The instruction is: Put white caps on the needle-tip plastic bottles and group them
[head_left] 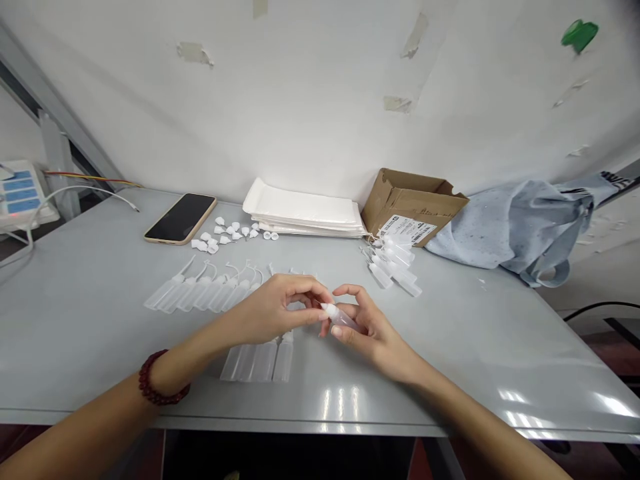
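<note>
So, left: row of translucent bottles (201, 295), contents unclear; second row (262, 363) nearer. Left hand (280, 305) pinching white tip (329, 309) of held bottle (345, 321), over table (475, 340); right hand (373, 330), thumb and fingers, gripping its body. Farther right: bottle pile (395, 262), open cardboard box (400, 200), inside mostly hidden.

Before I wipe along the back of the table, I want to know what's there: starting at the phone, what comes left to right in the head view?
Phone, small white pieces, stack of white packets, cardboard box, pale blue cloth.

Hands (275, 308) (375, 333) near each other (both curled)
</note>
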A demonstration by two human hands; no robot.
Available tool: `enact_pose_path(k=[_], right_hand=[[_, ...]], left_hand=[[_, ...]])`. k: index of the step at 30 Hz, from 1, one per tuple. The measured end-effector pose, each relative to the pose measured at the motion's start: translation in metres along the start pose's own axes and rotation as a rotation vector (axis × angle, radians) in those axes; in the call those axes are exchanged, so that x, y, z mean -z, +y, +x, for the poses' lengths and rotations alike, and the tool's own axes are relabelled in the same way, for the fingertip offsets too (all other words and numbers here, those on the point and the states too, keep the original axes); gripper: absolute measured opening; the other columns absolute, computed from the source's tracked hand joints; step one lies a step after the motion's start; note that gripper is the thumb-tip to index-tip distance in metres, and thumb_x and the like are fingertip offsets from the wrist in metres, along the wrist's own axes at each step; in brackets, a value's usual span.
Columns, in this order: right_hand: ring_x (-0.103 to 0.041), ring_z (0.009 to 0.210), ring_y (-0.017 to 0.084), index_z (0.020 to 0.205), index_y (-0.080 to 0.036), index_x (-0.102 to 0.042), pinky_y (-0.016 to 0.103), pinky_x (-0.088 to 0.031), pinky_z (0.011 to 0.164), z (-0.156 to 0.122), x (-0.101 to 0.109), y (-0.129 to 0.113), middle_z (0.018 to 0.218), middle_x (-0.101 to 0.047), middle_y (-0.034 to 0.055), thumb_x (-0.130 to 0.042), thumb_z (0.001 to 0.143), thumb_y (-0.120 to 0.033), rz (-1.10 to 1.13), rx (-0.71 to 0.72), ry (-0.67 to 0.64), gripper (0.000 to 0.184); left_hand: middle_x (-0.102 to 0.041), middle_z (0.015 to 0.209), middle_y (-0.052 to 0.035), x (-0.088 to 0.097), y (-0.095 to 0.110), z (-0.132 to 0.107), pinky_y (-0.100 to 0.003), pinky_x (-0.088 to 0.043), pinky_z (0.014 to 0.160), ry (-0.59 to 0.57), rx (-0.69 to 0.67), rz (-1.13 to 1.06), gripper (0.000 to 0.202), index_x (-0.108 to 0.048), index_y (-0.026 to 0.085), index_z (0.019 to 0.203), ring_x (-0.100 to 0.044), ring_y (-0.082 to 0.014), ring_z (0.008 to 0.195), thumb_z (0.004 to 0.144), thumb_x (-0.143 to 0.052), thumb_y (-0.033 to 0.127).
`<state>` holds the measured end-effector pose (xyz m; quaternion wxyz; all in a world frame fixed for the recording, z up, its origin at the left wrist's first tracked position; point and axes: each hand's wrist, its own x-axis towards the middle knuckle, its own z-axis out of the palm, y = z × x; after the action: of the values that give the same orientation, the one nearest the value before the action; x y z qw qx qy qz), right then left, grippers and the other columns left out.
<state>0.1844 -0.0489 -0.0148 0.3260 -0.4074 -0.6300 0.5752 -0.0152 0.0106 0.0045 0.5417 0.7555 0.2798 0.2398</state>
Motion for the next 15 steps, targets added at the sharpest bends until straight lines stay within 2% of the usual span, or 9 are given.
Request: enact_pose_path(k=[3, 6, 10, 15], right_hand=[[-0.056, 0.081, 0.013, 0.117, -0.025, -0.030, 0.028, -0.042, 0.075, 0.000, 0.001, -0.002, 0.090, -0.062, 0.0007, -0.048, 0.092, -0.024, -0.018, 0.004, -0.013, 0.031], [-0.057, 0.081, 0.014, 0.121, -0.025, -0.028, 0.030, -0.044, 0.074, -0.001, 0.000, 0.001, 0.093, -0.063, 0.0023, -0.045, 0.092, -0.021, -0.224, 0.113, 0.027, 0.033], [-0.061, 0.089, 0.016, 0.126, -0.025, -0.029, 0.031, -0.049, 0.075, 0.000, -0.002, 0.007, 0.107, -0.063, 0.0068, -0.044, 0.092, -0.017, -0.467, 0.267, 0.096, 0.038], [-0.063, 0.093, 0.017, 0.125, -0.025, -0.034, 0.028, -0.052, 0.071, 0.002, -0.001, 0.012, 0.116, -0.059, 0.0095, -0.047, 0.091, -0.015, -0.598, 0.365, 0.176, 0.038]], left_hand=[[-0.066, 0.085, -0.0014, 0.002, 0.000, 0.000, -0.024, -0.048, 0.075, 0.010, -0.063, 0.050, 0.012, -0.068, 0.017, 0.093, -0.060, -0.0128, 0.080, 0.083, -0.060, 0.019], [-0.066, 0.085, -0.0016, 0.000, -0.002, 0.000, -0.025, -0.048, 0.074, 0.028, -0.054, 0.038, 0.015, -0.070, 0.019, 0.094, -0.061, -0.0132, 0.079, 0.081, -0.062, 0.017], [-0.065, 0.089, -0.0039, -0.005, -0.004, 0.001, -0.027, -0.051, 0.074, 0.091, -0.011, -0.109, 0.013, -0.072, 0.018, 0.089, -0.062, -0.0158, 0.083, 0.079, -0.066, 0.022], [-0.068, 0.098, -0.0047, -0.013, -0.004, 0.002, -0.029, -0.051, 0.084, 0.134, 0.019, -0.277, 0.009, -0.072, 0.018, 0.082, -0.063, -0.0174, 0.093, 0.078, -0.067, 0.024]])
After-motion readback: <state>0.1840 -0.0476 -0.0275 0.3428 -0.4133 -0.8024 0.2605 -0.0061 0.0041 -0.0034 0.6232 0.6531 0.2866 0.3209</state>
